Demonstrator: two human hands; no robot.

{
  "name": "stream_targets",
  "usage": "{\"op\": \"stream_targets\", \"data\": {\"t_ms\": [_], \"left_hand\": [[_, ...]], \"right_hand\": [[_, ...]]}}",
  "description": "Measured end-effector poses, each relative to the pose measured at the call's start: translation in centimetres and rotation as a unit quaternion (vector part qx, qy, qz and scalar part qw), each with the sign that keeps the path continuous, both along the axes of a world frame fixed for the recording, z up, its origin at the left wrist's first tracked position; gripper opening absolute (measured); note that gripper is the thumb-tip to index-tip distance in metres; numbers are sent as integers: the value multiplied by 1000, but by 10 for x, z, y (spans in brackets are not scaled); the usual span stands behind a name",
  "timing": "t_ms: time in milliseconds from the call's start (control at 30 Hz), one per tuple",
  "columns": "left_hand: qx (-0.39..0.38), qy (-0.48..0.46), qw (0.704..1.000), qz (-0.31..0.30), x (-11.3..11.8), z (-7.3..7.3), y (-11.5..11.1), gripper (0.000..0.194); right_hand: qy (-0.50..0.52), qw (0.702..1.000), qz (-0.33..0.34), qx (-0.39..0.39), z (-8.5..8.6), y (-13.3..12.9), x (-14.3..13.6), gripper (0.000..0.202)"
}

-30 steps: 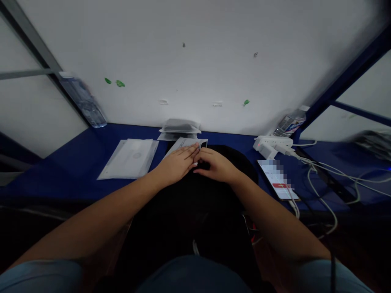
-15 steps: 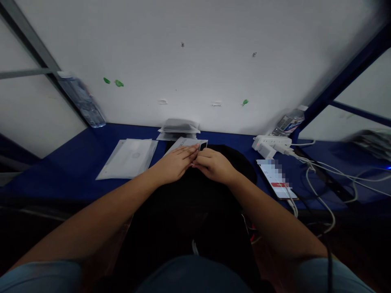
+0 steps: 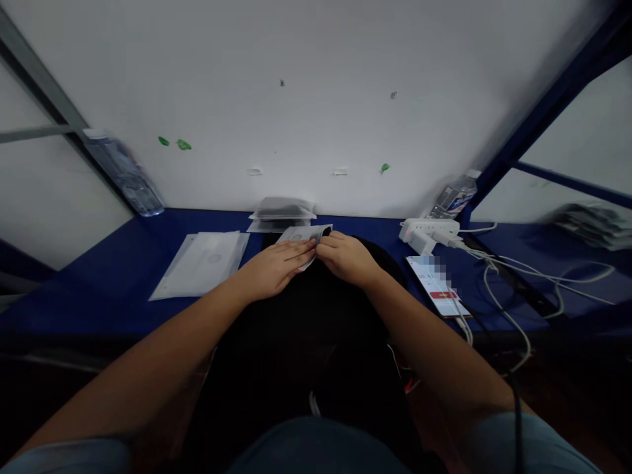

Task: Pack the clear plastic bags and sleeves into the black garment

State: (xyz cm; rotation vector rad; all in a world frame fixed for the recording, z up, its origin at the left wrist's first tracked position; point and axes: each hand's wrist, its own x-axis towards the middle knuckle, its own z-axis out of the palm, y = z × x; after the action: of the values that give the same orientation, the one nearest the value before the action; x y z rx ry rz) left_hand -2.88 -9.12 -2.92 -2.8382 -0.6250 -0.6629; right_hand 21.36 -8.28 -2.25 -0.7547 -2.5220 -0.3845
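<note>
A pale frosted plastic bag [image 3: 297, 233] with faint print lies over dark cloth [image 3: 378, 253] at the desk's near side. Something black shows at the bag's right edge. My left hand [image 3: 269, 271] rests on the bag with its fingers stretched out flat, pointing right. Curled fingers of my right hand [image 3: 349, 258] pinch the bag's right edge, close to the left fingertips. The lower part of the bag is hidden under both hands.
Flat frosted bags [image 3: 205, 263] lie to the left on the blue desk [image 3: 99, 280]; more bags [image 3: 282, 212] are stacked by the wall. At right are a power strip [image 3: 429, 230], a phone [image 3: 437, 286] and loose cables. Bottles stand at left [image 3: 123, 172] and right [image 3: 454, 195].
The bag's right edge has tilted up and bent between my hands. My right hand has turned slightly at that edge. The whole view has shifted a little.
</note>
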Motion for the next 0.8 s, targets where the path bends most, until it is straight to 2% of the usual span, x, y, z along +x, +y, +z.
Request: {"op": "stream_targets", "data": {"t_ms": [167,300,500,600,700,767,800], "left_hand": [[15,-22,999,47,2,-5,1,50],[2,-22,999,33,-2,-8,4,53],[-18,-42,999,2,-6,-5,8,54],[-17,-56,998,-15,-6,-3,10,53],[-12,-79,997,-23,-8,-1,10,51],[-18,-96,995,-20,-11,1,10,47],[-25,-101,994,-18,-12,2,10,45]], "right_hand": [[3,1000,11,-3,-1,-4,-4,33],[-9,1000,8,-3,-1,-3,-3,31],[-7,997,-70,-11,1,7,5,25],[20,997,-57,-46,-1,11,6,23],[75,994,-50,-64,-4,15,7,12],[115,988,-81,-56,-6,18,9,31],[125,986,-100,-50,-7,20,10,34]]}}
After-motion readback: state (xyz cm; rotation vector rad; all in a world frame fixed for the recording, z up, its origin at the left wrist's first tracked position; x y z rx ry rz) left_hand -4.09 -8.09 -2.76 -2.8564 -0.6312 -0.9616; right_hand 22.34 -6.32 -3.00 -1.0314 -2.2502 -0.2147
